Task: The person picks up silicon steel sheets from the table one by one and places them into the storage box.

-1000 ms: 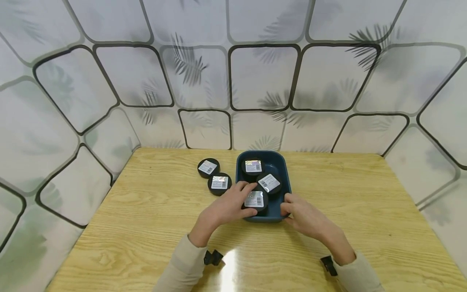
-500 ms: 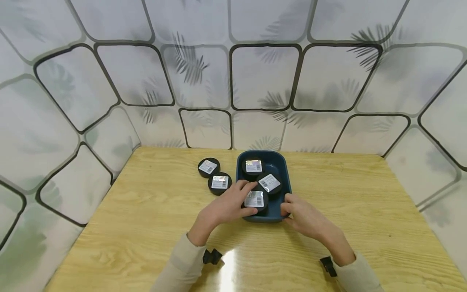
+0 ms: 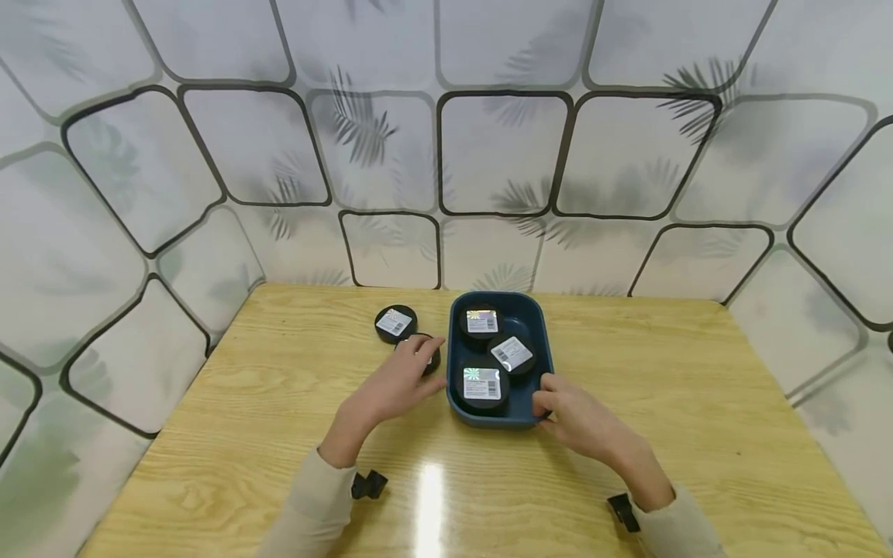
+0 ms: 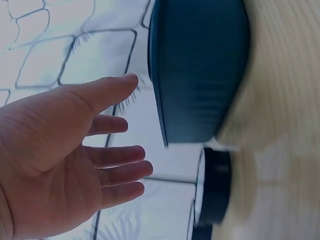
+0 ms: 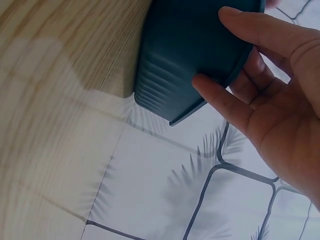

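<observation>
A dark blue plastic bin [image 3: 526, 403] stands on the table and holds 3 round black containers with white labels: one at the near left [image 3: 482, 385], one in the middle [image 3: 512, 354], one at the far left [image 3: 481, 323]. My right hand [image 3: 589, 418] grips the bin's near right corner, thumb and fingers about its rim in the right wrist view. Left of the bin, my left hand [image 3: 391, 385] reaches over another round black container [image 3: 433, 363], partly hiding it. In the left wrist view its fingers [image 4: 125, 172] are spread and hold nothing.
One more round black container [image 3: 395, 324] lies behind the one under my left hand. The wooden table [image 3: 670, 372] runs back to a patterned wall covering [image 3: 502, 155], which also rises on both sides.
My left hand has let go of the near-left container in the bin and moved left, out over a container on the table. My right hand keeps its grip on the bin.
</observation>
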`<state>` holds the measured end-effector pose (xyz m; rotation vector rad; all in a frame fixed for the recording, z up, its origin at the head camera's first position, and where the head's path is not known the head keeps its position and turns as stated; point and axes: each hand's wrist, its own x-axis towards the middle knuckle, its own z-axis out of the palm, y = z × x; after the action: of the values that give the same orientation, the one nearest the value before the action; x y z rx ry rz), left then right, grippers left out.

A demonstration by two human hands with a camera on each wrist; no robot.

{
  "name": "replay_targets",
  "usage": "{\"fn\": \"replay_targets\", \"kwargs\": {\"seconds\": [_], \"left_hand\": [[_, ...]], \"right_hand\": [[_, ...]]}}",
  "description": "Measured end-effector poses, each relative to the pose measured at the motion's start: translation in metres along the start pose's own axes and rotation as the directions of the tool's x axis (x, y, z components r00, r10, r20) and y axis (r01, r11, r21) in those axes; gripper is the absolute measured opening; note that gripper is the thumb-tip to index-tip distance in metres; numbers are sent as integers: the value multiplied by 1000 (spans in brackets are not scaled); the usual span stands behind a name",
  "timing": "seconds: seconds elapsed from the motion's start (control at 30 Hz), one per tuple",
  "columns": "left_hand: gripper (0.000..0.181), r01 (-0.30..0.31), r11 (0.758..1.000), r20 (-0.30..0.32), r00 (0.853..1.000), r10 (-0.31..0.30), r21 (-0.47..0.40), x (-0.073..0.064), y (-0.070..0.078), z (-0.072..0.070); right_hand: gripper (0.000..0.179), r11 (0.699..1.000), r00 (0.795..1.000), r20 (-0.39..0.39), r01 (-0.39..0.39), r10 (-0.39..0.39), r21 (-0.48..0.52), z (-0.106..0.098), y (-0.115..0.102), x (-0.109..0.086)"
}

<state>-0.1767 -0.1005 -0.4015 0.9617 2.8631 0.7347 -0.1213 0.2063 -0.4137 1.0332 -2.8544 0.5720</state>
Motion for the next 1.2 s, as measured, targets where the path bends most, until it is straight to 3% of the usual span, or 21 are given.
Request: {"fn": "replay_targets", "kwargs": {"seconds": [0.37,0.6,0.87,1.2], "left_hand": [[63,82,996,4,997,-81,-23,-5,-17,-7],[62,112,994,-35,993,-113,-9,-2,-31,-7],[64,174,985,-26,985,-173,17,0,-38,-3],[69,281,958,-37,959,-280,61,9,-38,8]], "right_hand": [[24,1000,999,-36,22,-22,6,0,-1,1],[25,1000,1000,-27,4,-4,0,0,-2,1],[25,1000,1000,-23,-1,1,9,2,-1,0],[25,1000,1000,-4,-8,8,12,1,-1,0]]}}
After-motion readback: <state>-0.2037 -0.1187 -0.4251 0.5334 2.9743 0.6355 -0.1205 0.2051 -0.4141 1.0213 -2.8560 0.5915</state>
